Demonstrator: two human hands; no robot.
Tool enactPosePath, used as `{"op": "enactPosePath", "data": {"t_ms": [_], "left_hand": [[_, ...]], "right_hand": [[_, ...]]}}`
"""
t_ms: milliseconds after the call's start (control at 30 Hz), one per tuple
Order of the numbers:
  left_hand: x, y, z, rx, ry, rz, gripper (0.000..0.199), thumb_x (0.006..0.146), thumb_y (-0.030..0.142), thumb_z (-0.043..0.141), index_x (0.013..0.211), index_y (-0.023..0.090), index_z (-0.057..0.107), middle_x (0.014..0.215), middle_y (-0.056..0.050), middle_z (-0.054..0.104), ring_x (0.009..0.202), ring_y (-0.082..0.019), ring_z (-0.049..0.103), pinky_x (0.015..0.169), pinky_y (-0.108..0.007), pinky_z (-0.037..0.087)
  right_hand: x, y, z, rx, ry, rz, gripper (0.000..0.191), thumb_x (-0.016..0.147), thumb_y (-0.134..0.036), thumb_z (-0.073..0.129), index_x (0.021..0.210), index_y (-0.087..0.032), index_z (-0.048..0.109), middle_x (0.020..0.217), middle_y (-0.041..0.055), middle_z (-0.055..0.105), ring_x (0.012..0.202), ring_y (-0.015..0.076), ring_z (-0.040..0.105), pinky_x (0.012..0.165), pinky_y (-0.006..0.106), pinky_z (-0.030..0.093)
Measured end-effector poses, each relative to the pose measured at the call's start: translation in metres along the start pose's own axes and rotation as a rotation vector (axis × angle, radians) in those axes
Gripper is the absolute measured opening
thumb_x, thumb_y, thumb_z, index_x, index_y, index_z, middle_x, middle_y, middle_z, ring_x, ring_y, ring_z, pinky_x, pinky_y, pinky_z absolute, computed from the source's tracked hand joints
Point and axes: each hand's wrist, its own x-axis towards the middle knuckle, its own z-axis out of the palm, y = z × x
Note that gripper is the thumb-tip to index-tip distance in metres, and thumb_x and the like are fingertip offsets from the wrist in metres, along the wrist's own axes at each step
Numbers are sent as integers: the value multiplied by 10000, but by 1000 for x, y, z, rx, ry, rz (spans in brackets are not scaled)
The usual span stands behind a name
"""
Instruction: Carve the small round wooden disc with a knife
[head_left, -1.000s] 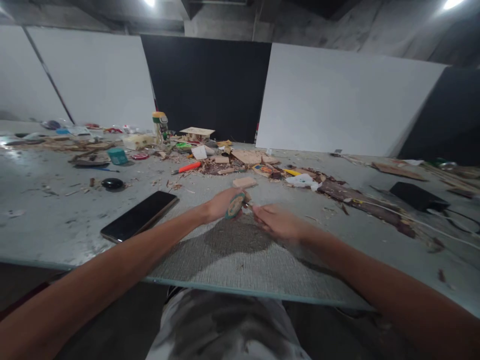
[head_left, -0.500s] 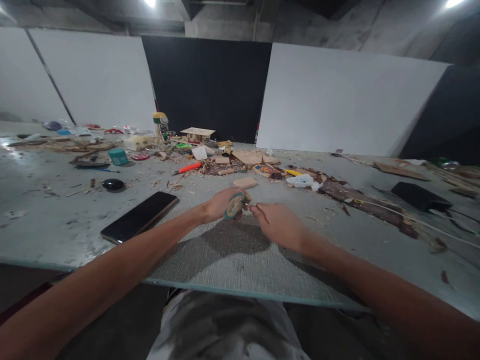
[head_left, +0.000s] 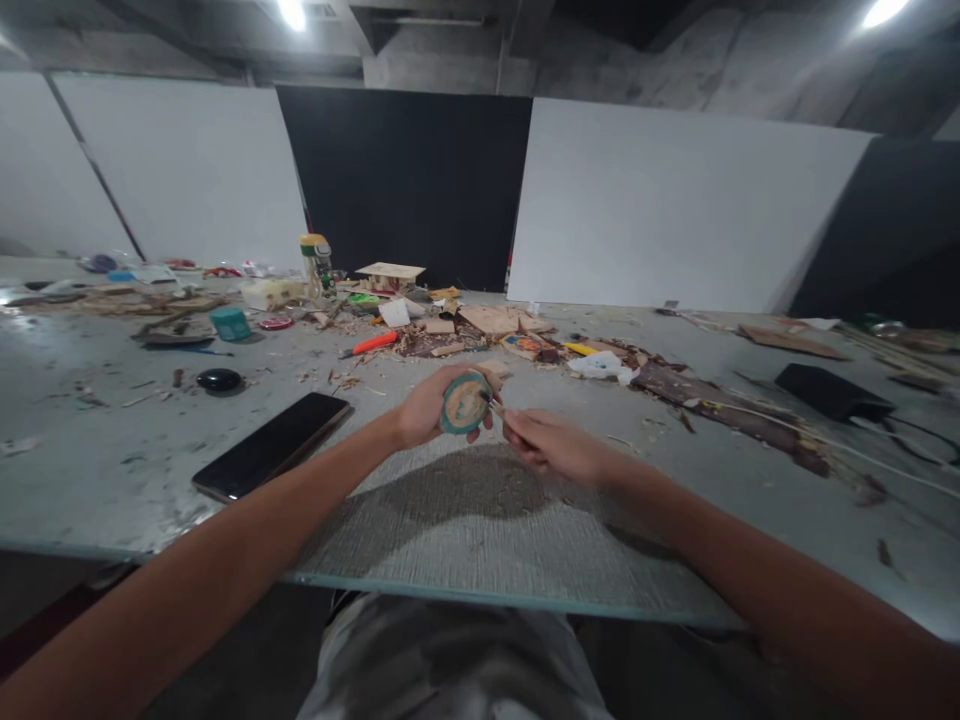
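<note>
While the left grip (head_left: 426,410) curls around its edge, a round piece (head_left: 465,402) sits in that hand with its flat face turned toward the viewer, its fingertips showing just past the lower right rim. The right grip (head_left: 551,440) is closed, thumb and fingers pinching a slim tool (head_left: 496,406) whose dark tip lies at the right side of the round face; whether it presses into the surface cannot be told. Both hands are near each other above the counter (head_left: 480,565), which has a grey, finely streaked top and a pale greenish edge. The round piece has a mottled tan centre, rough-looking like bare wood, ringed by a smooth teal border. Just beyond the left hand lies a pale, partly hidden block (head_left: 496,368). A glossy black phone (head_left: 271,445), flat and rectangular, lies left of the hands, with a shiny black oval object (head_left: 219,380) farther off. To the right stretches a long, flaky brown strip of bark (head_left: 731,415), beside crumpled white, thin material (head_left: 602,367).
</note>
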Motion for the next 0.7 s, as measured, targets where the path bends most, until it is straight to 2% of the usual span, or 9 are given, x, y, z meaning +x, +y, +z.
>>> {"op": "enactPosePath", "data": {"t_ms": [100, 200, 367, 500, 600, 700], "left_hand": [[0, -2, -1, -41, 22, -6, 332, 859, 411, 465, 956, 119, 589, 920, -126, 656, 673, -206, 640, 489, -284, 477], [0, -3, -2, -56, 33, -21, 363, 868, 422, 446, 1012, 118, 585, 878, -114, 658, 671, -206, 643, 498, -279, 470], [0, -4, -2, 29, 56, -74, 457, 879, 471, 397, 1011, 80, 593, 759, -111, 641, 634, -191, 611, 495, -272, 457], [-1, -7, 1, 106, 106, -91, 410, 866, 472, 415, 943, 105, 580, 699, -77, 608, 566, -163, 576, 460, -250, 427], [-1, -12, 0, 176, 136, -132, 380, 861, 464, 432, 945, 122, 575, 697, -56, 585, 554, -149, 565, 460, -240, 417], [-2, -17, -5, 282, 151, -155, 381, 865, 480, 433, 937, 134, 575, 673, -36, 564, 518, -130, 529, 458, -236, 407]], "right_hand": [[-1, 2, -1, -326, 133, -152, 446, 961, -560, 329, 699, -210, 419, 631, -18, 402, 557, 122, 386, 512, 247, 297], [-2, 1, -1, -545, 216, -224, 451, 978, -517, 280, 713, -201, 462, 677, 14, 480, 648, 157, 463, 586, 276, 323], [-4, 0, 3, -783, 332, -208, 446, 992, -433, 260, 731, -188, 524, 713, 55, 597, 652, 175, 518, 599, 290, 312], [-7, -1, 9, -1049, 379, -139, 420, 993, -378, 259, 830, -173, 587, 783, 119, 653, 647, 197, 545, 592, 310, 289], [-6, -2, 11, -1024, 328, -102, 406, 993, -362, 267, 792, -178, 568, 784, 125, 650, 658, 198, 551, 596, 309, 300], [-3, -1, 9, -749, 216, -99, 414, 988, -395, 316, 651, -199, 454, 661, 61, 564, 604, 158, 496, 569, 279, 312]]}}
